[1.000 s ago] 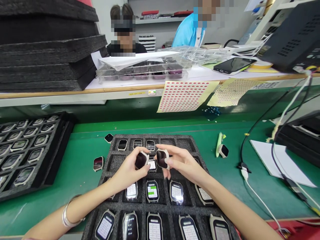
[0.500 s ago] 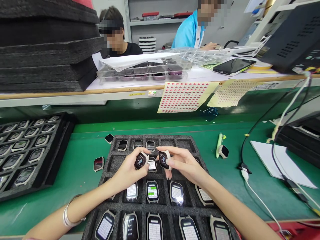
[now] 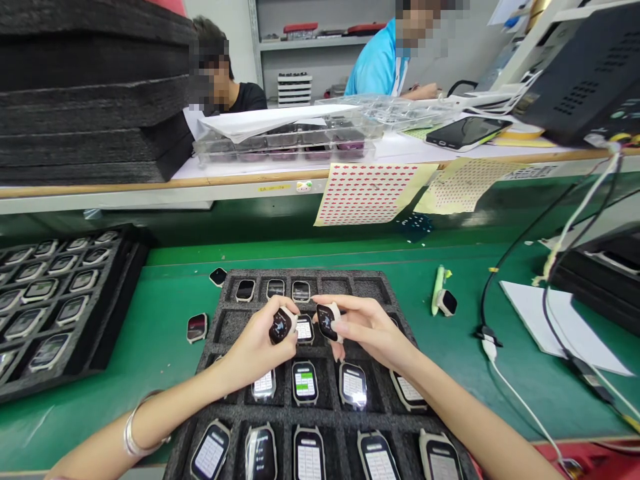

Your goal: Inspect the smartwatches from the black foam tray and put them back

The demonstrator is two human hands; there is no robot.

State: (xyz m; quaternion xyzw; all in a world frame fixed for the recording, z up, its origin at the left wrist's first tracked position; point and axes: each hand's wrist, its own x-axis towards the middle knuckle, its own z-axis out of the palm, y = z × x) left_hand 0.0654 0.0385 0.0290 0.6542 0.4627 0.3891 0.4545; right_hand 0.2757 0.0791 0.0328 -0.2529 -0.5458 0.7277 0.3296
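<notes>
My left hand point(image 3: 255, 343) pinches a small smartwatch body point(image 3: 281, 325) with a dark screen, held just above a black foam tray point(image 3: 227, 325). My right hand point(image 3: 370, 328) grips a second watch body point(image 3: 327, 321), its screen facing the first one. Both watches hover close together over the tray's second row. Several watches with lit screens point(image 3: 305, 383) lie in the tray's slots below my hands. A silver bracelet point(image 3: 131, 433) sits on my left wrist.
Another foam tray of watches point(image 3: 50, 293) lies at left. Two loose watches point(image 3: 197, 327) rest on the green mat beside the tray, and one point(image 3: 447, 302) lies by a green pen. Cables point(image 3: 505, 373) and white paper point(image 3: 555, 323) are at right. Two people sit behind the raised shelf.
The dark screens of both held watches have lit up with a small picture. My hands have sunk slightly toward the tray. The person at back left has shifted leftward.
</notes>
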